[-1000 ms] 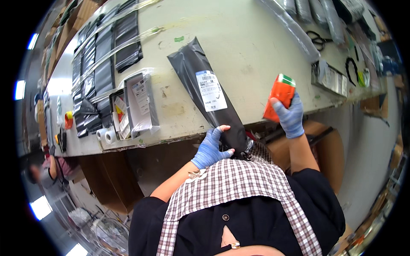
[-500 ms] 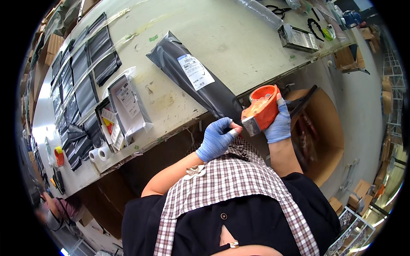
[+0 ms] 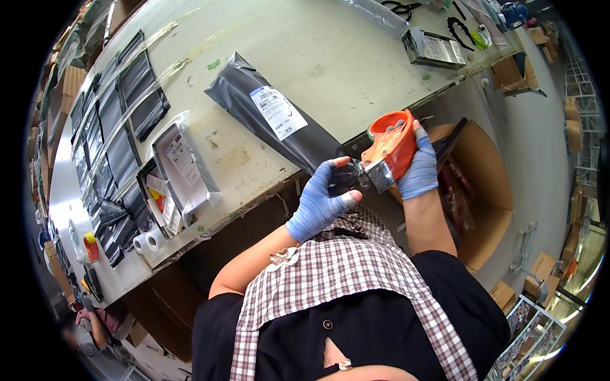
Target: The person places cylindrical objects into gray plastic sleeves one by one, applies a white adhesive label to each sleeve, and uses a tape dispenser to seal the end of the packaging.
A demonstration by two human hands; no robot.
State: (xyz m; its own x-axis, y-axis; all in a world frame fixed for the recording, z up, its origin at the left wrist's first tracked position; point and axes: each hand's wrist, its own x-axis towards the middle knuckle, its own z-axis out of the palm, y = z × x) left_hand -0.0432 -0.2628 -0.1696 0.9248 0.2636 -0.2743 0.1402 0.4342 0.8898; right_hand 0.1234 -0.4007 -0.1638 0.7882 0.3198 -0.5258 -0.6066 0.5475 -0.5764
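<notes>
**At the near end of the black bag, an orange tape dispenser**

My left hand curves thumb and fingers around the bag's end; from this feed I cannot tell whether they grip it. Right of that end, my right hand is wrapped round the dispenser. The bag slants away over the table. Left of it sits an open grey box; farther left lie black packages. Beyond it to the right I see scissors.
</notes>
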